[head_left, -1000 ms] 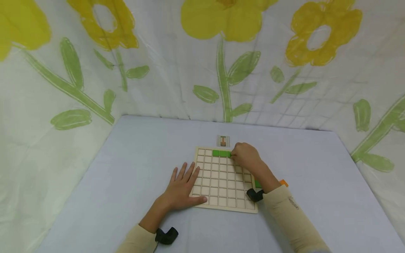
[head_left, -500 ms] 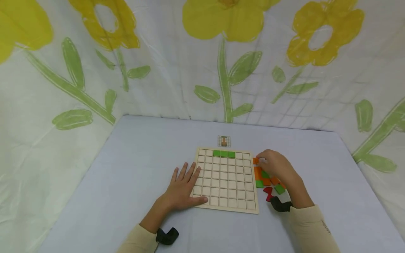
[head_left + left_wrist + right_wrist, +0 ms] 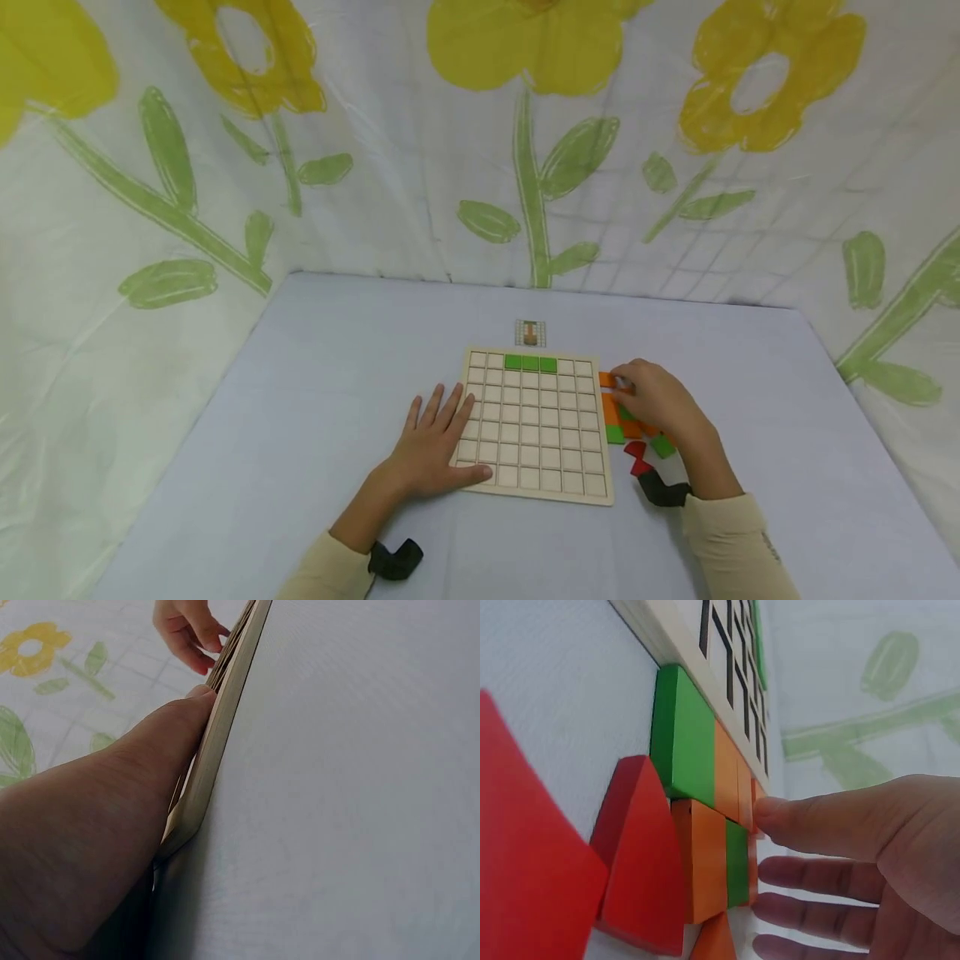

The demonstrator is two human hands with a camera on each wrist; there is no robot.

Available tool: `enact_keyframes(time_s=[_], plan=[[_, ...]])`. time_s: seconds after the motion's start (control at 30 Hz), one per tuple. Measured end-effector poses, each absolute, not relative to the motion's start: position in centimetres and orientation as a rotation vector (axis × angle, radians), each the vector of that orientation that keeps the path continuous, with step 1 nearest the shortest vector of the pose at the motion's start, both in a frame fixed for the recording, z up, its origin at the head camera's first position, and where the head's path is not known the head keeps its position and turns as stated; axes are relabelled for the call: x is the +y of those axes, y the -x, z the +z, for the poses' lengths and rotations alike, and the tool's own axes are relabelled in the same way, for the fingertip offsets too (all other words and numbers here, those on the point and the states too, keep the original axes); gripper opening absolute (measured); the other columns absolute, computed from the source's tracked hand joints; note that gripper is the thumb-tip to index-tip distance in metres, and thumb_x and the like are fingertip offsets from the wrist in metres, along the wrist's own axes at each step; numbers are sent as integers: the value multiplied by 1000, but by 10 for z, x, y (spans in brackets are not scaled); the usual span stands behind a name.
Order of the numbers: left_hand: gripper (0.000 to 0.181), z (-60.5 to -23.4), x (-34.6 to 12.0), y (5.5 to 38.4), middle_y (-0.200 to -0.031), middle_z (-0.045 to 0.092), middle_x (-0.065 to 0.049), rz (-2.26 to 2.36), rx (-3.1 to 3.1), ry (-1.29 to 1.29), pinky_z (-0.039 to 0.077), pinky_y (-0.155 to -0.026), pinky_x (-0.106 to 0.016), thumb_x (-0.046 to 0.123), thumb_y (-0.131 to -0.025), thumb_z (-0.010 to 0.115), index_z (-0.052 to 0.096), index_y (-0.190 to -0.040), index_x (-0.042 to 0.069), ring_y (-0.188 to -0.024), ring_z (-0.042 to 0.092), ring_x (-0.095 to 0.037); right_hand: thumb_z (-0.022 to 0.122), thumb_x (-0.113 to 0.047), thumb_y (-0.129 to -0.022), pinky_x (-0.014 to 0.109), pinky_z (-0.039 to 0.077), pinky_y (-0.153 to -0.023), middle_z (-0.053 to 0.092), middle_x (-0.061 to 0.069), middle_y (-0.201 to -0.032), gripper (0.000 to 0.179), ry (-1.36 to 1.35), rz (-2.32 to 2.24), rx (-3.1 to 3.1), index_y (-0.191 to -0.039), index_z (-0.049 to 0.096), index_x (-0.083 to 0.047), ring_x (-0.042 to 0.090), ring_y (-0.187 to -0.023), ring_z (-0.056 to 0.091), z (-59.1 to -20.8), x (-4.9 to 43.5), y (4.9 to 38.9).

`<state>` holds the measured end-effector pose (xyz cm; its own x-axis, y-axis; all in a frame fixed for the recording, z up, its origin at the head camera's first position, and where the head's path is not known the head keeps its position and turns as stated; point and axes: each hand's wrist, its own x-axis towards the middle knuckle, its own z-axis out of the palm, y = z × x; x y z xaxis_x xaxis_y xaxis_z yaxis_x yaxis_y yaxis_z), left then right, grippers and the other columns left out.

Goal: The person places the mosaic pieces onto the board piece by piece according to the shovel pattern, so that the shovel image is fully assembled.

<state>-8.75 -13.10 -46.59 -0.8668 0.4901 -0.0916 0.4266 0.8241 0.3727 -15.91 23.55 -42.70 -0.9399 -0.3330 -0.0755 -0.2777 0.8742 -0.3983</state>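
A square wooden grid board (image 3: 525, 495) lies on the table, with three green square tiles (image 3: 531, 363) side by side in its far row. My left hand (image 3: 431, 454) rests on the board's left edge with fingers spread; in the left wrist view its thumb lies over the rim. Just right of the board, my right hand (image 3: 660, 400) is over a cluster of orange and green pieces. In the right wrist view its fingers are nearly straight, and the thumb tip is right at an orange block (image 3: 758, 796). Part of the cluster is hidden under this hand.
A small pattern card (image 3: 530, 333) lies beyond the board's far edge. Two red wedge pieces (image 3: 641, 862) and a green block (image 3: 663, 447) lie near my right wrist, close to its black wrist mount (image 3: 663, 490). A flower-printed curtain hangs behind the table.
My right hand has let go of the third green tile in the far row and moved right to the loose pieces. Over the last half second it barely shifts. The left hand stays put.
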Motion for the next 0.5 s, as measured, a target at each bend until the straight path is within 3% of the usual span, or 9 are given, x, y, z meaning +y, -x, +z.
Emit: enact_keyframes(time_s=[0.5], plan=[[109, -467, -132, 86, -167, -1, -12, 486, 2819, -704, -5, -115, -60, 78, -87, 48, 9, -162, 9, -151, -8, -36, 74, -12, -92, 54, 51, -88, 65, 23, -115, 34, 483, -554, 2936, -119, 68, 7, 38, -102, 61, -426, 229, 159]])
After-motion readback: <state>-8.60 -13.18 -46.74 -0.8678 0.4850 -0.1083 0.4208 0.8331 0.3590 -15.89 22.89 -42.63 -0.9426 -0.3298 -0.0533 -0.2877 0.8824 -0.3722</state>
